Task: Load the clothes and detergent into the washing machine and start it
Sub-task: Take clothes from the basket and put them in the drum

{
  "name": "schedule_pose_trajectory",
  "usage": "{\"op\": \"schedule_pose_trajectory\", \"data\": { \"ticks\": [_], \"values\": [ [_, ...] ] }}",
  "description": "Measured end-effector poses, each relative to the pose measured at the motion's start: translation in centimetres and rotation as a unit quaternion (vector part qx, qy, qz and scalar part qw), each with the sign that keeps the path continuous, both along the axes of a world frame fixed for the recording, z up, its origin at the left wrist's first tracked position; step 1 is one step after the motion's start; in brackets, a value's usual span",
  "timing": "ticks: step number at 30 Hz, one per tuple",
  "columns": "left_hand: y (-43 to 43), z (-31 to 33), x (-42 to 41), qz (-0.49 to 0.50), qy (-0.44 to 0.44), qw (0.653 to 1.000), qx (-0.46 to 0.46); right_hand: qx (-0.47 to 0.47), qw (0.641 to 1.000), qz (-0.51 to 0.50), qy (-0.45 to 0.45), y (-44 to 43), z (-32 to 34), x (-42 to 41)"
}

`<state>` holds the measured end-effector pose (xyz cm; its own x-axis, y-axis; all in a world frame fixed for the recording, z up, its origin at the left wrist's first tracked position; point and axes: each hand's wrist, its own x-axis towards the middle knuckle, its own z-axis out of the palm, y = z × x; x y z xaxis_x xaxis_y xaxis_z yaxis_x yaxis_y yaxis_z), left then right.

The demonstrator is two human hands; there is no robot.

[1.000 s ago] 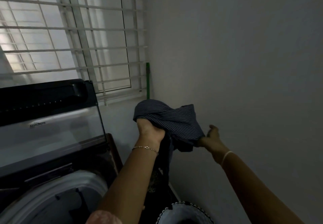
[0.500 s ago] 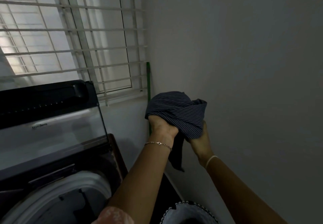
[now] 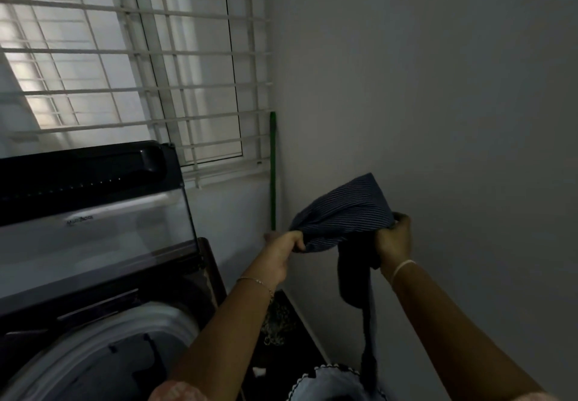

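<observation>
Washing machine tub (image 3: 125, 319) gapes low at my left. Beyond it my left hand (image 3: 286, 245) and right hand (image 3: 392, 241) each clench a bunched end of the striped garment (image 3: 347, 212), held in air beside the wall (image 3: 438, 119). Likely light, limp, unbreakable; grab bunched fabric anywhere.

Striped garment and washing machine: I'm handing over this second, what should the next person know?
Left hand: grips one end of the striped garment.
Right hand: grips the other end; a tail of cloth hangs down below it.
Washing machine: at left, lid raised, tub open; contents unclear.
Done: lid up, garment in hand, beside the machine, not over the tub.
Left: drop it in the tub, load any other clothes, add detergent (not in view), close lid, start.
</observation>
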<state>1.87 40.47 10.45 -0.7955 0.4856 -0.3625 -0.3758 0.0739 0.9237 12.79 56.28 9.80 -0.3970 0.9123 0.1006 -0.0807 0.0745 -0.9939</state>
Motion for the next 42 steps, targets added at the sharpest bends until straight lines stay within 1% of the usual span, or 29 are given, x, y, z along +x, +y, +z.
{"op": "schedule_pose_trajectory", "data": {
  "ticks": [1, 2, 3, 4, 6, 8, 11, 13, 14, 16, 17, 18, 19, 21, 23, 25, 26, 27, 28, 29, 30, 31, 33, 36, 39, 42],
  "values": [
    [0.3, 0.3, 0.4, -0.021, 0.055, 0.998, -0.023, 0.005, 1.000, -0.006, -0.007, 0.1, 0.1, 0.0],
    [0.5, 0.6, 0.9, -0.050, 0.093, 0.994, -0.022, 0.012, 1.000, -0.007, -0.017, 0.2, 0.2, 0.0],
    [0.8, 0.9, 1.2, -0.085, 0.116, 0.990, -0.013, 0.021, 0.999, -0.006, -0.029, 0.1, 0.4, -0.1],
    [1.2, 1.5, 1.6, -0.115, 0.113, 0.987, 0.003, 0.031, 0.999, -0.003, -0.039, 0.0, 0.7, 0.0],
    [2.0, 2.4, 2.2, -0.152, 0.081, 0.984, 0.051, 0.068, 0.996, 0.004, -0.060, -0.4, 1.2, -0.2],
    [3.1, 3.1, 2.8, -0.138, 0.034, 0.985, 0.101, 0.129, 0.989, 0.030, -0.067, -1.2, 1.8, -0.3],
    [4.5, 3.6, 3.0, -0.108, -0.056, 0.979, 0.161, 0.189, 0.972, 0.134, -0.031, -2.5, 2.7, -0.7],
    [4.9, 3.0, 2.5, -0.078, -0.100, 0.975, 0.182, 0.184, 0.962, 0.201, -0.019, -3.1, 3.0, -0.8],
    [4.8, 2.8, 2.4, -0.075, -0.104, 0.973, 0.190, 0.160, 0.960, 0.228, -0.010, -3.1, 3.0, -0.8],
    [4.3, 2.4, 2.1, -0.068, -0.096, 0.970, 0.214, 0.081, 0.958, 0.271, 0.039, -3.0, 3.0, -0.6],
    [4.1, 2.3, 2.0, -0.068, -0.097, 0.965, 0.232, 0.035, 0.957, 0.280, 0.073, -2.8, 2.9, -0.5],
    [3.9, 2.1, 1.8, -0.059, -0.104, 0.961, 0.250, 0.008, 0.959, 0.265, 0.106, -2.7, 2.6, -0.4],
    [3.6, 2.0, 1.7, -0.052, -0.114, 0.954, 0.271, -0.013, 0.962, 0.231, 0.142, -2.7, 2.4, -0.2],
    [3.2, 1.7, 1.5, -0.036, -0.134, 0.945, 0.296, -0.026, 0.979, 0.108, 0.173, -2.9, 2.2, 0.4],
    [3.1, 1.4, 1.2, -0.019, -0.148, 0.938, 0.314, -0.059, 0.985, -0.041, 0.154, -2.9, 1.2, 1.0],
    [2.9, 1.3, 1.2, -0.011, -0.157, 0.931, 0.331, -0.135, 0.976, -0.122, 0.115, -2.8, -1.2, 1.8],
    [2.8, 1.4, 1.3, -0.010, -0.163, 0.925, 0.344, -0.181, 0.972, -0.117, 0.096, -3.1, -2.3, 1.9],
    [2.8, 1.5, 1.3, -0.008, -0.166, 0.920, 0.356, -0.227, 0.967, -0.090, 0.072, -3.4, -3.2, 2.0],
    [2.8, 1.6, 1.4, -0.006, -0.170, 0.916, 0.364, -0.286, 0.954, -0.036, 0.078, -3.7, -3.9, 2.0],
    [2.7, 1.7, 1.6, -0.007, -0.172, 0.912, 0.372, -0.342, 0.935, 0.020, 0.093, -4.0, -4.2, 2.0],
    [2.7, 1.8, 1.8, -0.010, -0.179, 0.909, 0.378, -0.391, 0.909, 0.069, 0.128, -4.3, -3.9, 2.1],
    [2.8, 1.8, 1.8, -0.016, -0.186, 0.904, 0.384, -0.416, 0.889, 0.098, 0.163, -4.5, -3.7, 2.1],
    [2.7, 1.6, 2.2, -0.035, -0.198, 0.898, 0.391, -0.430, 0.867, 0.136, 0.215, -4.6, -3.3, 1.9],
    [2.5, 0.7, 2.6, -0.057, -0.211, 0.899, 0.379, -0.433, 0.824, 0.205, 0.303, -4.2, -2.1, 1.6],
    [2.3, 0.0, 2.7, -0.053, -0.215, 0.909, 0.354, -0.435, 0.811, 0.232, 0.314, -3.7, -1.1, 1.2],
    [2.4, -0.1, 2.8, -0.053, -0.226, 0.921, 0.312, -0.401, 0.817, 0.266, 0.318, -4.1, -0.4, 0.8]
  ]
}}
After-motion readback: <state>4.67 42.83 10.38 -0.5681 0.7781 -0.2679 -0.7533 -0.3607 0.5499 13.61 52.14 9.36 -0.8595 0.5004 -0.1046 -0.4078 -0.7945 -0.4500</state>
